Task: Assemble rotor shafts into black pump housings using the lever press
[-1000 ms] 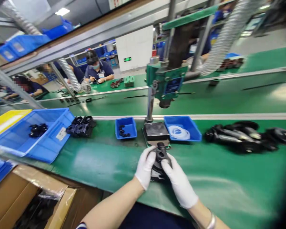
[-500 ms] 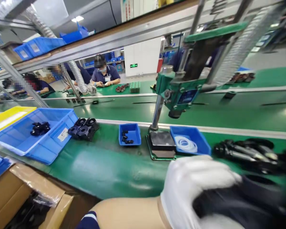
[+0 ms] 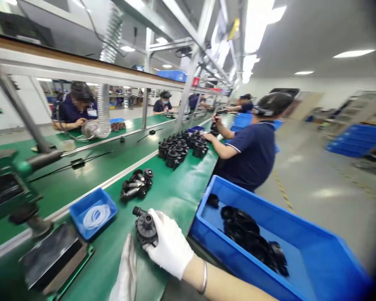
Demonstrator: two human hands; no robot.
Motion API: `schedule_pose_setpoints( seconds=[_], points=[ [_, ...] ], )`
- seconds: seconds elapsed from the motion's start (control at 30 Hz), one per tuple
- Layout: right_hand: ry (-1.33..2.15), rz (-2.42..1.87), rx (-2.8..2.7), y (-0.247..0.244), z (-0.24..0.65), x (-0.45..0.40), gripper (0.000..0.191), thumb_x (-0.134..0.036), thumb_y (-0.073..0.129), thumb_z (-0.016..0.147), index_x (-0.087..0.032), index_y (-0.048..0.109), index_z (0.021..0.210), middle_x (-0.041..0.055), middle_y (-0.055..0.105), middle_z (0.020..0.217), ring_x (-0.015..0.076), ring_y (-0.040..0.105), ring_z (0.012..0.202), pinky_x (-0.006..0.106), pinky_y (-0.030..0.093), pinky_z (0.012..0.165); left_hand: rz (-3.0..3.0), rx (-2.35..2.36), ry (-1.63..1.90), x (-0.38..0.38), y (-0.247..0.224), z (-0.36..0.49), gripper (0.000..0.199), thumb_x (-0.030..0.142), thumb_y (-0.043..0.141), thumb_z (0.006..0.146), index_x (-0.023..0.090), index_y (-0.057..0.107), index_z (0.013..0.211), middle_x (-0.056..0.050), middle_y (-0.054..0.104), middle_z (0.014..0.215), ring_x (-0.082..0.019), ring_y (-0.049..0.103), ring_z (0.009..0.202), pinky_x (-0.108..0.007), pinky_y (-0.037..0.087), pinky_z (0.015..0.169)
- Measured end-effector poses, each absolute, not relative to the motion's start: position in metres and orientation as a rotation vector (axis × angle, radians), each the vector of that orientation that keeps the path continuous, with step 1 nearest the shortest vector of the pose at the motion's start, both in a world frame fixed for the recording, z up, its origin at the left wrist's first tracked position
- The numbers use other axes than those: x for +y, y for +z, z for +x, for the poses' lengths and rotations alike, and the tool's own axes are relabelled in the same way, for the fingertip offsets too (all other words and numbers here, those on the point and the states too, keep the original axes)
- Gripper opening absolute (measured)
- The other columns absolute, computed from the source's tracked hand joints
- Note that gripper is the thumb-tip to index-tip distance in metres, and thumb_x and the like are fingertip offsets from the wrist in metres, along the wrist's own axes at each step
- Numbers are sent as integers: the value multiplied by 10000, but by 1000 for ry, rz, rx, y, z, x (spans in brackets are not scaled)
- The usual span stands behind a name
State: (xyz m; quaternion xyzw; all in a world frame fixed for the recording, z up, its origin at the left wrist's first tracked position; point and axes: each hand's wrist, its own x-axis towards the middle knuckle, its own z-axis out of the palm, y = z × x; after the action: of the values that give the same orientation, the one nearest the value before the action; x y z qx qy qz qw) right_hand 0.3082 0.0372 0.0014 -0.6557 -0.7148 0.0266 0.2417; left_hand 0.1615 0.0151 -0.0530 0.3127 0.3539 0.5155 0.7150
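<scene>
My right hand (image 3: 169,242), in a white glove, grips a round black pump part (image 3: 146,229) with two short pipe stubs, holding it above the green bench. Close by on its left is my gloved left hand (image 3: 127,269), seen edge-on with its fingers stretched out together and apart from the pump part. Beyond the hands, several black parts with metal shafts (image 3: 137,184) lie in a small pile. A small blue bin (image 3: 109,215) of white rings (image 3: 96,216) stands to the left.
A green bench press (image 3: 28,200) with a metal base block (image 3: 50,255) stands at left. The large blue crate (image 3: 316,251) at right holds black parts (image 3: 250,234). Farther along the bench (image 3: 188,179), a co-worker (image 3: 253,146) sits beside rows of black pump parts (image 3: 174,150).
The view has swung right, bringing the crate and the near co-worker into sight. My left hand, earlier around a dark part, is now off it; my right hand holds the pump part.
</scene>
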Motion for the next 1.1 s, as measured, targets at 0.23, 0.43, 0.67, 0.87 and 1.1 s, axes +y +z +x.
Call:
schedule_pose_setpoints(
  seconds=[0.23,0.43,0.67,0.87,1.1],
  points=[
    [7,-2276,-1469,34,436,119,633,-392,655,814,-154,419,1351,154,604,1114,341,583,1045,413,463,866,433,745,1140,45,-93,152,561,658,744,630,272,736,1036,-81,542,1409,-390,276,1434,-522,279,1168],
    [-47,-2343,-1198,62,519,189,450,-316,541,944,-114,434,1332,182,472,1336,271,567,1097,409,461,926,453,719,1073,51,-102,152,580,655,752,626,265,731,1054,-119,561,1381,-433,298,1413,-583,342,1113],
    [-92,-2182,-1437,42,484,205,427,-233,474,964,-90,443,1365,201,462,1360,275,525,1184,444,434,1012,418,737,1085,47,-97,152,564,643,753,635,257,739,1046,-128,571,1373,-439,367,1376,-583,395,1072],
    [-116,-1626,-2128,29,384,179,324,-244,492,934,-203,550,1250,89,550,1285,215,476,1211,374,379,1061,442,676,1041,44,-92,145,527,587,735,705,252,725,1111,-132,545,1406,-405,411,1358,-561,394,1085],
    [-180,-1412,-2477,10,288,198,204,-106,424,919,-74,606,1006,199,605,1034,298,517,1029,495,386,938,486,680,1084,37,-86,144,567,615,695,734,247,695,1165,-153,495,1445,-410,408,1358,-580,355,1098]
  ],
)
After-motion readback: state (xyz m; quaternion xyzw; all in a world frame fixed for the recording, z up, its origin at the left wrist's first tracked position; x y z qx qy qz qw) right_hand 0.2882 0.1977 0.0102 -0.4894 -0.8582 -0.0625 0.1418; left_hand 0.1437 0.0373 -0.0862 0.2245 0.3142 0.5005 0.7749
